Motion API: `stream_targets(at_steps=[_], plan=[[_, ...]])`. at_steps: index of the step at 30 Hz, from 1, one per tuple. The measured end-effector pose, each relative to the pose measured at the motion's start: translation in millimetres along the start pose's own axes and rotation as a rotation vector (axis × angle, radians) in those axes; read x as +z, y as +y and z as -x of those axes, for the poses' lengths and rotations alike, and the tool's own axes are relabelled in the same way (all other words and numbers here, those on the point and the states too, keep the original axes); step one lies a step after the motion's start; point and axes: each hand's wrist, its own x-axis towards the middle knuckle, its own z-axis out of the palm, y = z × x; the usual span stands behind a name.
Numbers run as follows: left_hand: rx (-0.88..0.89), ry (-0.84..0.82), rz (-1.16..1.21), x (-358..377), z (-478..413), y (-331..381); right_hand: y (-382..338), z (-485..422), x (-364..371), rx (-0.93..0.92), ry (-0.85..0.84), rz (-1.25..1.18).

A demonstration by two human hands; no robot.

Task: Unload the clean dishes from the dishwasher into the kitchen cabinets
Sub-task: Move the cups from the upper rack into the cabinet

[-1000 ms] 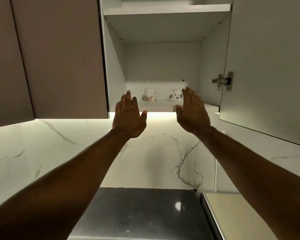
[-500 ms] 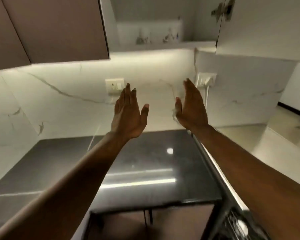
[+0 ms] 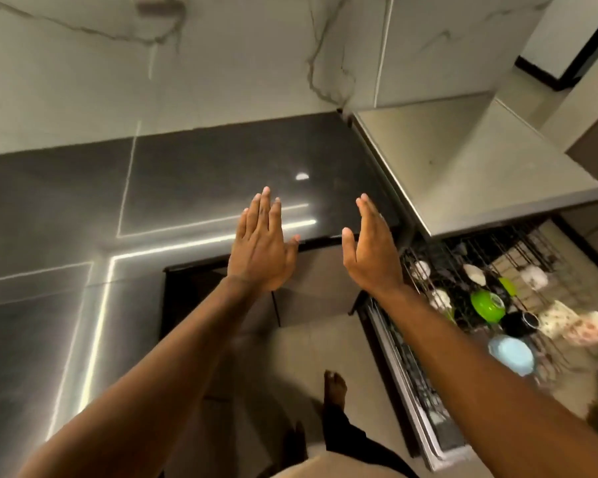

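Left grip [image 3: 261,250] & right grip [image 3: 373,251]: both spread flat, fingers straight, holding nothing, above the counter [image 3: 221,174] front edge. Dishes sit in the pulled-out dishwasher rack [image 3: 477,244], low & right of the right grip, well apart from both. Green bowl [image 3: 487,305] is nearest, with the blue bowl [image 3: 511,353] & floral mugs [image 3: 563,322] beyond. Prob. light, stiff, fragile, maybe slick; take bowls by rim, mugs by handle.

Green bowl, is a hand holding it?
No, the green bowl sits in the dishwasher rack; the left hand and right hand hold nothing.
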Motion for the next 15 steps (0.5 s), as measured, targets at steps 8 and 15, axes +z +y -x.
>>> stream_targets(at_steps=[8,15], plan=[[0.123,-0.225,0.094,76,60,68,68,136,-25,0.262,-0.157,0.109],[0.276,-0.341,0.106,109,76,137,127,188,-61,0.470,-0.200,0.161]])
